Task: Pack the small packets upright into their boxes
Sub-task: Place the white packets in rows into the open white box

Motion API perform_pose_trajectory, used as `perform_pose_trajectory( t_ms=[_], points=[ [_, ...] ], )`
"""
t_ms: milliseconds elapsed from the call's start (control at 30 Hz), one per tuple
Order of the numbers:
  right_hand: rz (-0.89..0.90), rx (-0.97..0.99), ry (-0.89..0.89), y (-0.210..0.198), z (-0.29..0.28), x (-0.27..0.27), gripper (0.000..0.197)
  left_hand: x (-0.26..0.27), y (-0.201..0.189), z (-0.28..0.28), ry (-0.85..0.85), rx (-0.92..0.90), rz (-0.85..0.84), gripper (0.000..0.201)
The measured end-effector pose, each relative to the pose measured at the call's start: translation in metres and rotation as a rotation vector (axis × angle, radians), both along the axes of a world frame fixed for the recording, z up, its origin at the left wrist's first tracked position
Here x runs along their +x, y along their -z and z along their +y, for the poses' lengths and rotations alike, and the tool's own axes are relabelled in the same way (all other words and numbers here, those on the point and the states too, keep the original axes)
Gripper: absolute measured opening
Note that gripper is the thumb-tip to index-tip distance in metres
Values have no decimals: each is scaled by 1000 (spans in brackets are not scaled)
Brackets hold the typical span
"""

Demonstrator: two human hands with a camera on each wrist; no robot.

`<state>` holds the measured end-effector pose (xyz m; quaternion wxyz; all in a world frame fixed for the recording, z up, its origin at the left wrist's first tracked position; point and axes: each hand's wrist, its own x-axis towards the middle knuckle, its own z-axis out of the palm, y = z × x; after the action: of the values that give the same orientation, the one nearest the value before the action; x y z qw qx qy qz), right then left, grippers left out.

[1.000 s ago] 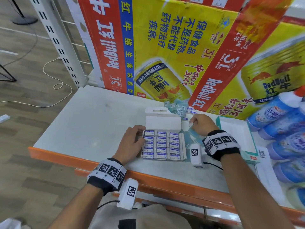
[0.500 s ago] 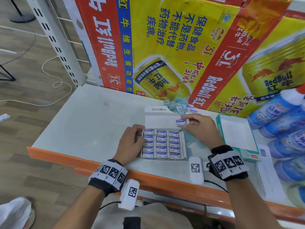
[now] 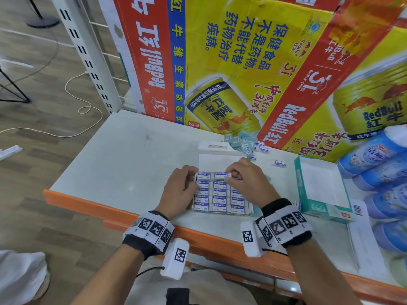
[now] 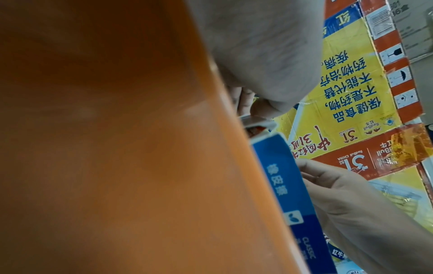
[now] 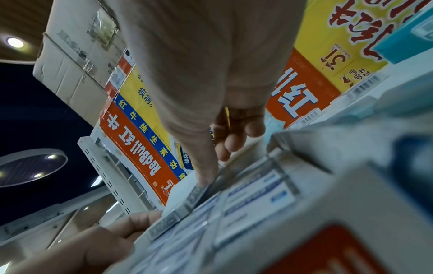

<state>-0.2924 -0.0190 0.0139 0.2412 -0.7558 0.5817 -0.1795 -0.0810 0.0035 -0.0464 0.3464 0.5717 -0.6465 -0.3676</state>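
Right hand [image 3: 246, 181]: pinching eraser packet [image 3: 228, 175] at far row of open box [image 3: 250, 211] | Left hand [image 3: 179, 190]: curled on box's left edge | Box on white shelf [image 3: 123, 164], packets upright in rows | Loose packets [image 3: 244, 143] behind.

White-blue eraser packets [image 3: 220, 195] upright in rows, filling open white box [image 3: 217, 161] on shelf

We see both hands close together, forearms reaching forward — banded wrists low. The left hand [image 3: 179, 190] has curled fingers; the right hand [image 3: 247, 183] pinches with thumb and fingertips.
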Motion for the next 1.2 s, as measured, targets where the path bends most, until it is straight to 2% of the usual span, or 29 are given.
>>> perform_pose_trajectory(
  t_ms=[233,433,633,733,833,933,1000,1200],
  points=[
    [44,21,-12,-1,0,4,10,0,-1,0,-11,20,13,29],
    [-4,41,-19,-2,0,-4,11,-2,1,-2,-42,7,-20,19],
    [-72,-79,192,-8,-12,-36,15,-3,3,-3,-47,-20,-50,16],
    [79,-114,347,-4,-22,-57,24,-2,3,-3,-37,-26,-58,16],
    [277,29,417,2,-29,-75,43,-2,2,-3,-30,-33,-64,16],
    [380,183,406,7,-33,-82,51,-3,1,-3,-31,-28,-51,17],
    [372,187,424,10,-35,-83,47,-2,0,-3,-33,-21,-38,17],
    [385,100,420,11,-35,-79,20,-1,2,-3,-28,-29,-29,17]
  ],
)
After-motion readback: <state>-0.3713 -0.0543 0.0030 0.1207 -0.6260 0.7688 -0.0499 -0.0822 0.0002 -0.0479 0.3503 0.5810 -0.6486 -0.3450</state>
